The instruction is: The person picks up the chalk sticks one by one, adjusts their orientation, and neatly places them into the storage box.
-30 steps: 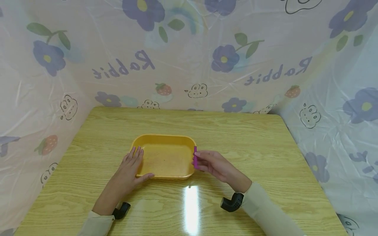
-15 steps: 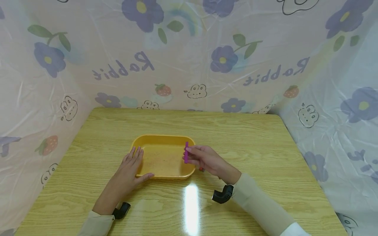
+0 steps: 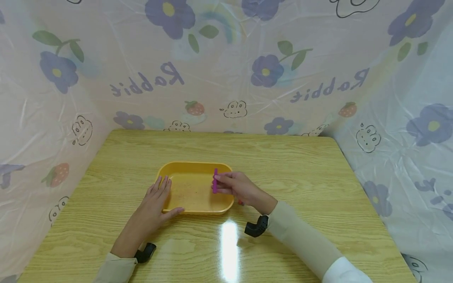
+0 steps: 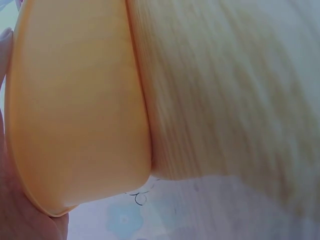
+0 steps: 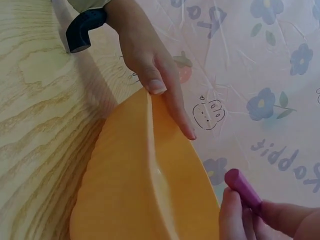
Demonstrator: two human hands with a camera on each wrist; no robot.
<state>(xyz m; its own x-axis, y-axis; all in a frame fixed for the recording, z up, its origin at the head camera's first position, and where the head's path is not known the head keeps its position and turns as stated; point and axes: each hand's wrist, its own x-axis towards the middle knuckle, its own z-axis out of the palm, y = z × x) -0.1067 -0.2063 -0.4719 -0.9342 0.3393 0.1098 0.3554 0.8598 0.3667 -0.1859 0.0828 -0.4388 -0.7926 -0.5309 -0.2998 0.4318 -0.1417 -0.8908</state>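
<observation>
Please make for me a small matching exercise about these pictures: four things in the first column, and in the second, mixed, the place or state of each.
Column 1
1. yellow basin
2. purple stick
3. left hand
4. small reddish thing

Column 2
A. laid over the left end of a container, fingers straight
B. beside the basin's right end, mostly hidden from the head camera
C. wide and hollow, standing on the wooden table
D. pinched by the fingers and thumb of the right hand

Right pairs: 1-C, 2-D, 3-A, 4-B.
</observation>
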